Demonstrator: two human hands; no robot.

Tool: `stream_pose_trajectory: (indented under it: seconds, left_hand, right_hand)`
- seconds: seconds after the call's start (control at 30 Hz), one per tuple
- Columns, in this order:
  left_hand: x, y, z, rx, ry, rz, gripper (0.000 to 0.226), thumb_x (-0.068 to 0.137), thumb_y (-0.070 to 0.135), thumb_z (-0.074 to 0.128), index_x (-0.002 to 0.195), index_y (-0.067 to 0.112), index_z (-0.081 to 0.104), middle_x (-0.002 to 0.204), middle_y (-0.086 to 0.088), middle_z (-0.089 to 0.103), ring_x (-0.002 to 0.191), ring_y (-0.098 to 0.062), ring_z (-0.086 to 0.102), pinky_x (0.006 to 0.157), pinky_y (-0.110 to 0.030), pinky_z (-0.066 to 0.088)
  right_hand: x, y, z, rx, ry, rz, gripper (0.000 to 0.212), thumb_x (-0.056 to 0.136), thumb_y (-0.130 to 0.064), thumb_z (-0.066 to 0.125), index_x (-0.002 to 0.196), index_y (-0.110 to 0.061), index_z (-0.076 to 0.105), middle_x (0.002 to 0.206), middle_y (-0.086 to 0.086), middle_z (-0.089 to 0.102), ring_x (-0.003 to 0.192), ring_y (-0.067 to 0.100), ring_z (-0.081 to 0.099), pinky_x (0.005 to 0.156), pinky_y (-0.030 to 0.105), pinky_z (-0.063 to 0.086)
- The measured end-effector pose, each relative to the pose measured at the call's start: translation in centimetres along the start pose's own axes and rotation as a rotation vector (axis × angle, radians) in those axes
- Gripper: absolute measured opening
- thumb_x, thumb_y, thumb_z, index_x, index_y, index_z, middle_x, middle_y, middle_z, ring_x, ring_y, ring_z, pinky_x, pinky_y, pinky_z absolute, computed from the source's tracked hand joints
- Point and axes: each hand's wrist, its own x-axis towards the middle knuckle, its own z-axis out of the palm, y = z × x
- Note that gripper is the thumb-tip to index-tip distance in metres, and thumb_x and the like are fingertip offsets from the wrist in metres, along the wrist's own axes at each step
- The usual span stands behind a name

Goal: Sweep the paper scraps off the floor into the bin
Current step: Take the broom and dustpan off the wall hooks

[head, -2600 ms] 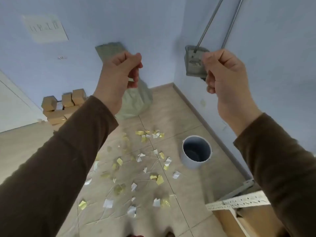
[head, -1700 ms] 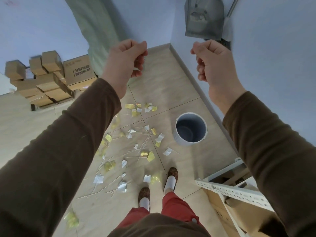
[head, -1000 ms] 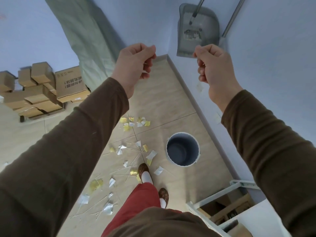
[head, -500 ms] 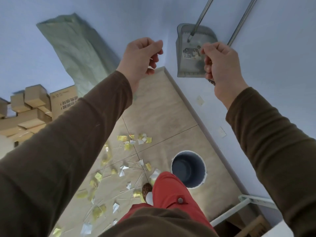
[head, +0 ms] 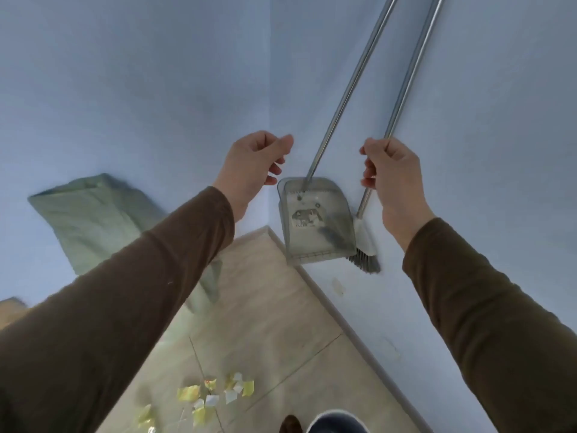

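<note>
Yellow and white paper scraps [head: 215, 396] lie on the tiled floor at the bottom centre. Only the white rim of the bin [head: 329, 413] shows at the bottom edge, right of the scraps. A grey dustpan [head: 315, 223] and a broom [head: 365, 245], both with long metal handles, lean against the blue wall in the corner. My left hand [head: 253, 170] is raised left of the dustpan handle, fingers curled, holding nothing. My right hand [head: 395, 179] is a fist in front of the broom handle, which looks farther away than the hand.
A green sack [head: 93, 220] leans against the left wall. A corner of cardboard [head: 9, 307] shows at the far left. One shoe [head: 290, 425] is beside the bin. A baseboard runs along the right wall.
I have stepped closer to the corner and the view has tilted up. The dustpan and broom look larger, and the bin and scraps have dropped to the bottom edge. Both hands stay raised and curled.
</note>
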Motion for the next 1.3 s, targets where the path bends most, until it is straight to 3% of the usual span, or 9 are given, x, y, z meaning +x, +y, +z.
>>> stream_pose_trajectory:
  seconds: [0.27,0.43,0.53,0.63,0.73,0.9,1.1,1.3]
  left_hand:
    - [13.6,6.3,5.8,0.021,-0.062,0.177,0.029,0.094,0.036,0.065,0.11,0.012,0.067,0.1,-0.001,0.067,0.091,-0.015,0.066,0.084,-0.031,0.056]
    - [21.0,8.2,9.9,0.077,-0.1,0.259,0.029,0.094,0.041,0.062,0.111,0.019,0.067,0.11,-0.002,0.068,0.106,-0.019,0.064,0.098,-0.038,0.053]
    - [24.9,8.9,12.1,0.113,-0.124,0.294,0.032,0.095,0.042,0.061,0.116,0.019,0.066,0.114,0.001,0.065,0.11,-0.017,0.061,0.098,-0.034,0.051]
    - [27.9,9.3,13.7,0.184,-0.139,0.318,0.038,0.096,0.043,0.059,0.126,0.019,0.061,0.12,0.001,0.061,0.112,-0.016,0.059,0.089,-0.024,0.045]
    - [30.3,9.6,14.8,0.231,-0.12,0.333,0.047,0.097,0.046,0.057,0.135,0.019,0.053,0.127,0.001,0.055,0.115,-0.016,0.054,0.096,-0.028,0.044]
    - [33.8,10.3,15.8,0.247,-0.109,0.36,0.052,0.097,0.048,0.056,0.14,0.02,0.048,0.134,-0.001,0.053,0.118,-0.016,0.052,0.094,-0.028,0.043]
    - [36.4,11.7,17.4,0.262,-0.105,0.404,0.053,0.097,0.047,0.055,0.141,0.019,0.046,0.135,-0.002,0.053,0.12,-0.017,0.053,0.099,-0.031,0.045]
    - [38.3,13.0,19.2,0.272,-0.11,0.457,0.049,0.096,0.05,0.055,0.132,0.017,0.055,0.125,-0.003,0.061,0.112,-0.02,0.059,0.099,-0.038,0.05]
  right_hand:
    - [11.7,-6.0,-3.8,-0.08,0.201,-0.211,0.009,0.096,-0.023,0.058,0.094,-0.015,0.061,0.086,-0.001,0.061,0.079,0.012,0.06,0.079,0.029,0.056]
    - [18.4,-7.6,-5.0,-0.167,0.238,-0.24,0.01,0.094,-0.025,0.06,0.101,-0.019,0.064,0.097,-0.001,0.066,0.094,0.017,0.065,0.091,0.039,0.057]
    - [21.7,-8.3,-5.3,-0.246,0.246,-0.26,0.015,0.093,-0.028,0.061,0.105,-0.019,0.064,0.098,-0.003,0.066,0.094,0.016,0.064,0.09,0.037,0.056]
    - [24.4,-8.8,-5.5,-0.315,0.255,-0.275,0.021,0.095,-0.029,0.06,0.112,-0.018,0.062,0.096,-0.009,0.062,0.089,0.009,0.061,0.078,0.023,0.051]
    - [26.8,-9.0,-5.5,-0.378,0.278,-0.285,0.027,0.095,-0.03,0.06,0.119,-0.018,0.06,0.097,-0.01,0.06,0.084,0.001,0.056,0.072,0.017,0.042]
    - [29.6,-9.5,-5.5,-0.475,0.331,-0.325,0.034,0.094,-0.032,0.061,0.124,-0.017,0.056,0.105,-0.003,0.061,0.09,0.013,0.059,0.078,0.024,0.044]
    - [31.1,-10.5,-5.6,-0.532,0.386,-0.367,0.035,0.095,-0.034,0.06,0.126,-0.019,0.056,0.089,-0.01,0.059,0.086,0.013,0.06,0.078,0.027,0.047]
    - [32.3,-11.4,-6.2,-0.676,0.419,-0.391,0.028,0.091,-0.045,0.059,0.108,-0.023,0.058,0.087,-0.002,0.069,0.08,0.019,0.066,0.076,0.038,0.056]
